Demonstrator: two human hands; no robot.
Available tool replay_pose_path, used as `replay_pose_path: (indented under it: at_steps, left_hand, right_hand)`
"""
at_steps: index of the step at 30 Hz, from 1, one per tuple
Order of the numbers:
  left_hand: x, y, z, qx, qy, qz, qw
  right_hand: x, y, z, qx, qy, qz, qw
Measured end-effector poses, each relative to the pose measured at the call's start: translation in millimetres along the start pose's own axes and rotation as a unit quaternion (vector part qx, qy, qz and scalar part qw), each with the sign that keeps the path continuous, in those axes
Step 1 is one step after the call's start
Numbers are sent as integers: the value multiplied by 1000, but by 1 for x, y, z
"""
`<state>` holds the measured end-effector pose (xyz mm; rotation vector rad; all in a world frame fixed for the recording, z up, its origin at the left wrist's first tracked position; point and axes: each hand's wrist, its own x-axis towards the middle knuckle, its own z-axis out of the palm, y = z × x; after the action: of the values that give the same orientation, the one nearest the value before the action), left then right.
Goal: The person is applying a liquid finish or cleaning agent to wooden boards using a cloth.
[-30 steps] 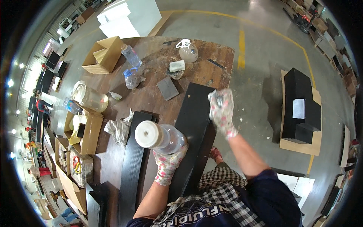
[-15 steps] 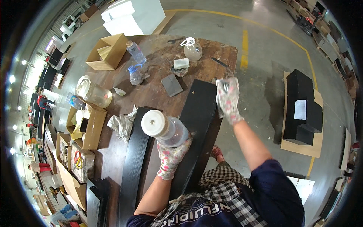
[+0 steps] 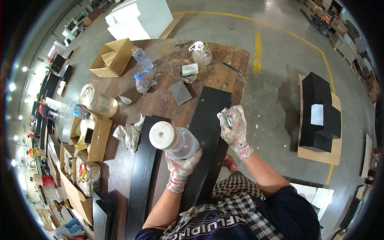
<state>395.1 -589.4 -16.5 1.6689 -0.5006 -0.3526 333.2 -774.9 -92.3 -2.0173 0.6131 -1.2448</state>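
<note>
My left hand [image 3: 181, 170], in a floral glove, is wrapped round a clear plastic bottle [image 3: 185, 145] with a wide white lid. It holds the bottle tilted over a long black board [image 3: 210, 120], with the lid toward the upper left. My right hand [image 3: 235, 134], gloved alike, is closed beside the board's right edge. A small greyish thing shows at its fingers, too small to name. Left of the bottle lies a second black board [image 3: 140, 172]. Beyond the boards lies a dark grey flat block [image 3: 180, 93].
The worn brown table [image 3: 160, 52] bears a cardboard box [image 3: 111, 60], several bottles, a large clear jug [image 3: 98, 100], a crumpled plastic bag [image 3: 129, 136] and another carton [image 3: 100, 138]. Black panels [image 3: 320, 114] stand on cardboard on the floor at right. People work far left.
My right hand has moved nearer to me and slightly left, alongside the black board. My left hand still holds the bottle in nearly the same place.
</note>
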Motion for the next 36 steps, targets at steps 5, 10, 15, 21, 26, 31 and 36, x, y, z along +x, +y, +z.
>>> replay_pose_path:
  at_steps: [5, 10, 15, 21, 26, 31, 36]
  left_hand:
    - [5, -7, 4, -11, -13, -7, 1000]
    - [4, -12, 9, -114, 6, 20, 993]
    - [4, -3, -1, 4, 1, 3, 1000]
    - [3, 2, -2, 12, -32, -3, 999]
    - [1, -13, -10, 73, -12, 17, 997]
    - [6, -5, 2, 8, -51, 30, 998]
    - [8, -11, -7, 27, -13, 67, 997]
  right_hand:
    - [87, 55, -6, -72, -7, 65, 995]
    - [88, 63, -24, 182, 94, 233, 951]
    - [30, 14, -20, -141, -84, -210, 964]
    - [65, 12, -23, -168, -122, -60, 976]
    - [27, -12, -23, -113, -217, -23, 969]
    - [82, 28, -30, -220, -111, -160, 956]
    - [0, -29, -17, -54, -150, -44, 986]
